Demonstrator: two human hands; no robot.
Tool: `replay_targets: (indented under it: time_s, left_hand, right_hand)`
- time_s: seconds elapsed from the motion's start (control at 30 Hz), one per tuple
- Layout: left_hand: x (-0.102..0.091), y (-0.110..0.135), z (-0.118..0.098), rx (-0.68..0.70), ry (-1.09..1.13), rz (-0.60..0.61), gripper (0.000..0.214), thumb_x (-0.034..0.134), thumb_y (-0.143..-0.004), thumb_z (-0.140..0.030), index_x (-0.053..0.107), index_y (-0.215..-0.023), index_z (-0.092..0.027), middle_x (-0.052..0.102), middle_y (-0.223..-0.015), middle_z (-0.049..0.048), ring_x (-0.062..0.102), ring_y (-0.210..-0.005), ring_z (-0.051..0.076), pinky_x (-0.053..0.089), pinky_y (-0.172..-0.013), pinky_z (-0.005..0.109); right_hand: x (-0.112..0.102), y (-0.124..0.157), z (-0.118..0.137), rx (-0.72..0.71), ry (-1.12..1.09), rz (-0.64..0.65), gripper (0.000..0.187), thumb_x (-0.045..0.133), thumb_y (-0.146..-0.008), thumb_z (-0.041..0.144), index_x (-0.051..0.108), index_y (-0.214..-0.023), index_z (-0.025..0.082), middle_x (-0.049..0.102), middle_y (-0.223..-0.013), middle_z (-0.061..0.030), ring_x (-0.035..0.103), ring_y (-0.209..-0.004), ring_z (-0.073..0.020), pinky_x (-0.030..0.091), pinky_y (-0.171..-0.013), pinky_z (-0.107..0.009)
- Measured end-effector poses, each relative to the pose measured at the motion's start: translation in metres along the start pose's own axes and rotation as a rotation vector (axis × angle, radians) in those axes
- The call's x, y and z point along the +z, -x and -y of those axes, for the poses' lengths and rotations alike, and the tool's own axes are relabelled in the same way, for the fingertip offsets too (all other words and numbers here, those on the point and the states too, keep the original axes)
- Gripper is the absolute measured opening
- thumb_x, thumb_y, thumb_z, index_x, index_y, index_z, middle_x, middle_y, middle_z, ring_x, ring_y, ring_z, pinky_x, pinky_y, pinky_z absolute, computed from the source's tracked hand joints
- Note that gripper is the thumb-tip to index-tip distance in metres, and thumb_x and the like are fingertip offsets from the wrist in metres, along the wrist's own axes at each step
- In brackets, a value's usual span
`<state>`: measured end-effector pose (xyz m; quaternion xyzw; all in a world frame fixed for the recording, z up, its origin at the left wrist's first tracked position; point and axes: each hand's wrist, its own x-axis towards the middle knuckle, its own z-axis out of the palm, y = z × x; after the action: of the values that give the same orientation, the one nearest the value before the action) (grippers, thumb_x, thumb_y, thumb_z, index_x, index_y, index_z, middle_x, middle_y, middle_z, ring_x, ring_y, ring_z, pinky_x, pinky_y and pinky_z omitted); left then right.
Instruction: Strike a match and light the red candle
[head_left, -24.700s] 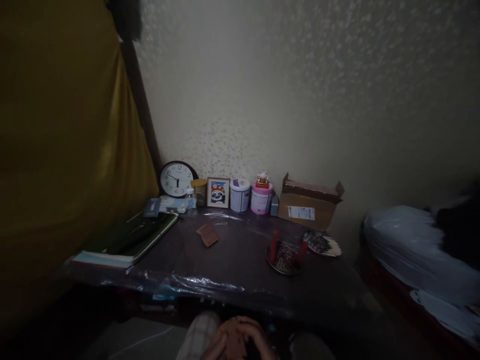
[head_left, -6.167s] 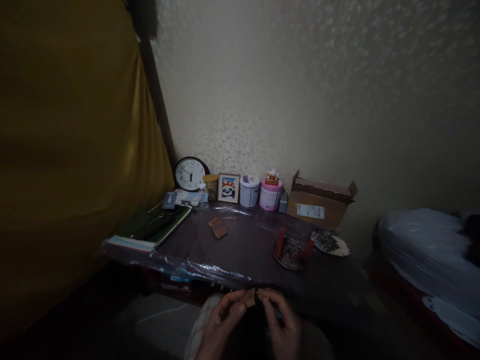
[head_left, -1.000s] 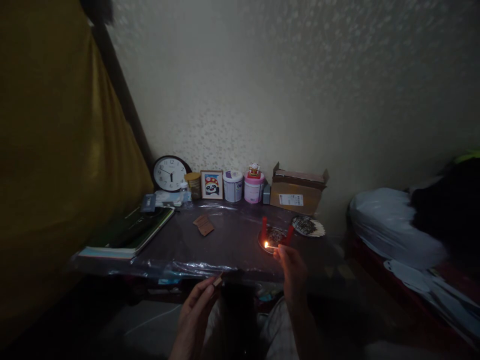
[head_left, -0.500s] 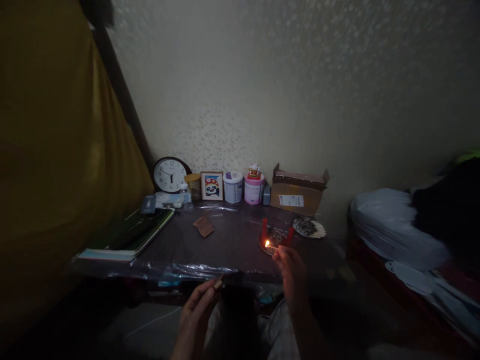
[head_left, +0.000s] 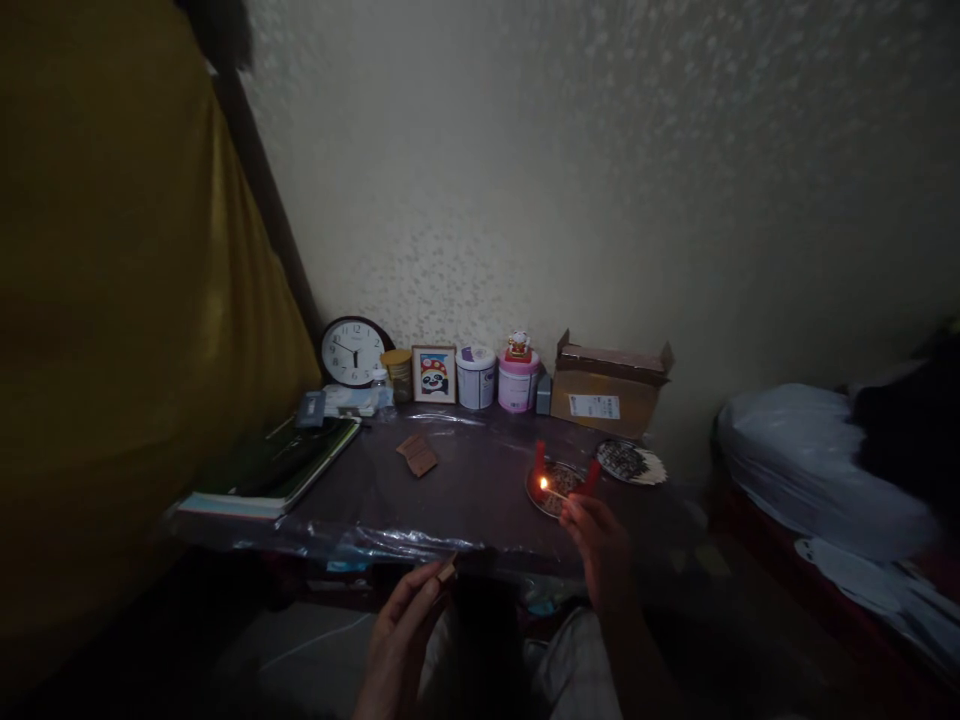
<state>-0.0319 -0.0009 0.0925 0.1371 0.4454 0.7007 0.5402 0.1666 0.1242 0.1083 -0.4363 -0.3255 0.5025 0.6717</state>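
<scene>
My right hand (head_left: pixel 596 535) pinches a burning match (head_left: pixel 556 493), its flame at the left tip in front of a red candle (head_left: pixel 540 465). That candle and a second red candle (head_left: pixel 592 475) stand upright on a round patterned plate (head_left: pixel 531 500); my fingers are just in front of the plate. Below the table's front edge, my left hand (head_left: pixel 409 605) is closed on a small matchbox (head_left: pixel 447 573), mostly covered by the fingers. Right of the candles lies another plate (head_left: pixel 611 460) with several pale matchsticks (head_left: pixel 651 467) fanned out on it.
A plastic-covered table (head_left: pixel 465 490) holds a flat brown cardboard piece (head_left: pixel 417 455) and a dark green book (head_left: pixel 277 465). Along the wall stand a clock (head_left: pixel 354 352), a panda picture (head_left: pixel 434 375), tins (head_left: pixel 476 380) and a cardboard box (head_left: pixel 600 385). A yellow curtain (head_left: pixel 150 300) hangs left.
The view has shifted slightly, so everything sits a little further right. The match, still burning, is tilted more, its flame end higher than my fingers. Both hands keep their hold.
</scene>
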Motion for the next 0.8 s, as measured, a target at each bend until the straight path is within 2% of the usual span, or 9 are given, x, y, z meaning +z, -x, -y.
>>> replay_targets:
  time_s: [0.2, 0.47, 0.67, 0.8]
  left_hand:
    - [-0.004, -0.005, 0.005, 0.007, 0.063, 0.05, 0.029, 0.087, -0.06, -0.034, 0.077, -0.082, -0.018, 0.083, -0.088, 0.0083, 0.074, -0.091, 0.022, 0.053, -0.086, 0.029]
    - [-0.005, -0.007, 0.005, 0.007, 0.047, 0.022, 0.033, 0.088, -0.056, -0.036, 0.077, -0.082, -0.018, 0.083, -0.09, 0.0095, 0.073, -0.095, 0.027, 0.05, -0.093, 0.035]
    - [-0.006, -0.006, 0.004, 0.002, 0.015, 0.009, 0.036, 0.089, -0.054, -0.038, 0.078, -0.083, -0.018, 0.083, -0.093, 0.011, 0.072, -0.1, 0.03, 0.047, -0.101, 0.041]
    - [-0.004, -0.004, 0.001, -0.016, 0.015, 0.011, 0.038, 0.089, -0.051, -0.039, 0.078, -0.081, -0.019, 0.083, -0.09, 0.0102, 0.072, -0.1, 0.03, 0.047, -0.1, 0.041]
  right_hand:
    - [0.0, -0.007, 0.008, -0.035, 0.069, 0.04, 0.025, 0.086, -0.049, 0.032, 0.074, -0.066, 0.017, 0.069, -0.061, 0.0006, 0.061, -0.057, -0.0131, 0.052, -0.058, -0.027]
    - [-0.002, -0.011, 0.019, -0.077, 0.152, 0.116, 0.022, 0.086, -0.053, 0.031, 0.075, -0.068, 0.018, 0.069, -0.063, 0.0003, 0.063, -0.06, -0.0146, 0.051, -0.059, -0.026]
    - [0.0, -0.017, 0.013, -0.075, 0.157, 0.098, 0.025, 0.085, -0.051, 0.035, 0.073, -0.065, 0.018, 0.07, -0.06, -0.0005, 0.065, -0.057, -0.0164, 0.052, -0.057, -0.028]
    - [0.0, -0.02, 0.009, -0.103, 0.165, 0.098, 0.023, 0.083, -0.055, 0.036, 0.074, -0.067, 0.019, 0.071, -0.06, 0.0012, 0.065, -0.057, -0.0145, 0.052, -0.06, -0.027]
